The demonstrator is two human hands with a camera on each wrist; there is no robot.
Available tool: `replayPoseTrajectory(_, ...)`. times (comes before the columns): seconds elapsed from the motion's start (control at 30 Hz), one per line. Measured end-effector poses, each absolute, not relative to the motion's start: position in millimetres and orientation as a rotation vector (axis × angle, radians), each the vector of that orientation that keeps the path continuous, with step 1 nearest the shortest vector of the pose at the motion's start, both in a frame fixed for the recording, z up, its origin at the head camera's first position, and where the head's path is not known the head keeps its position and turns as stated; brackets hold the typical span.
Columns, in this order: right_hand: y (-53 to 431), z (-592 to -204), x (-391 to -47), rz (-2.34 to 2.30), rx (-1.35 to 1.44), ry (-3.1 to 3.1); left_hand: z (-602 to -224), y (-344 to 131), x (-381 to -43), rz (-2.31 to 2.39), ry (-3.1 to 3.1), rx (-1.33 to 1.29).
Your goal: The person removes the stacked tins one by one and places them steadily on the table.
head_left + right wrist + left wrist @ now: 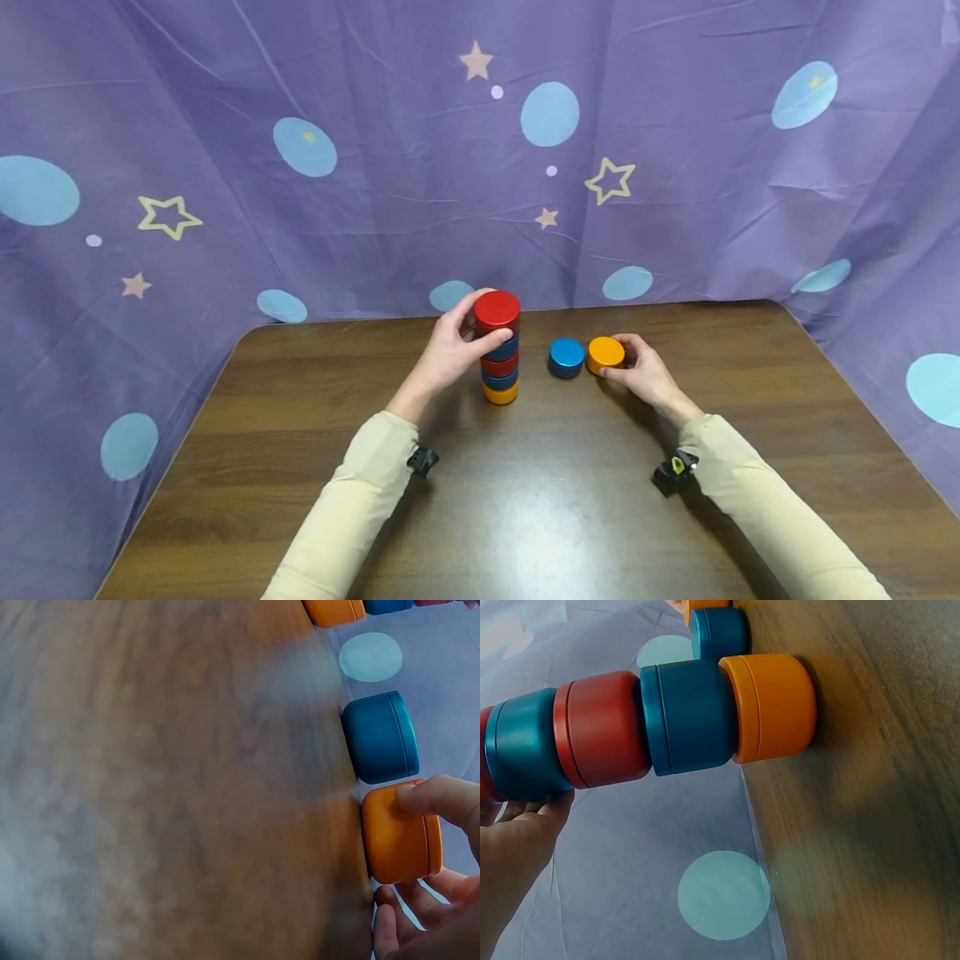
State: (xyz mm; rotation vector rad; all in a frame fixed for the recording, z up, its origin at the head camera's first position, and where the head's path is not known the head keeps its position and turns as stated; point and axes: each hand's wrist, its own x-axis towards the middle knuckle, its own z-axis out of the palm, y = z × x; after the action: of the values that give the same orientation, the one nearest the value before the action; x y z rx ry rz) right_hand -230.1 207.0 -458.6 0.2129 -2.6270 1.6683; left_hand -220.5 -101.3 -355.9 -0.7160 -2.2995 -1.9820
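Observation:
A tower of round lidded tins stands on the table: an orange tin [776,709] at the bottom, then blue, red and blue, with a red tin [497,308] on top. My left hand [453,343] grips the top of the tower around that red tin, thumb in front and fingers behind. To the right, a second orange tin [605,353] sits on the table. My right hand [647,373] holds it between the thumb [435,796] on one side and fingers on the other. Between tower and right hand stands a single blue tin [566,357], close beside the orange one.
The brown wooden table [540,467] reaches back to a purple curtain [420,167] patterned with stars and dots. Both tins and tower stand near its back edge. A small black camera [422,461] is on the left wrist, another [673,472] on the right.

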Motion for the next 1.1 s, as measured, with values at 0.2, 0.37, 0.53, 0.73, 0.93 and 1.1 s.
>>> replayPoseTrajectory(0.2, 207.8, -460.0, -229.2, 1.668, 0.211, -2.627, -356.6, -100.4, -218.4, -1.97, -2.292, -0.709)
replayPoseTrajectory(0.37, 207.1, -458.8, -227.4, 1.679, 0.21, -2.621, -358.4, -100.0, -217.3, -1.965, -2.277, -0.735)
replayPoseTrajectory(0.53, 206.7, -458.4, -227.2, 1.695, 0.215, -2.614, -359.4, -100.1, -217.9, -1.957, -2.266, -0.739)
replayPoseTrajectory(0.73, 209.8, -459.2, -227.2, 1.733, 0.249, -2.635, -361.1, -100.8, -217.1, -1.964, -2.277, -0.729)
replayPoseTrajectory(0.93, 216.4, -454.3, -225.3, 1.856, 0.303, -2.562, -363.2, -100.7, -217.6, -1.976, -2.273, -0.738)
replayPoseTrajectory(1.1, 219.1, -443.2, -222.7, 1.887, 0.335, -2.499, -363.6, -101.4, -218.4, -1.973, -2.288, -0.724)
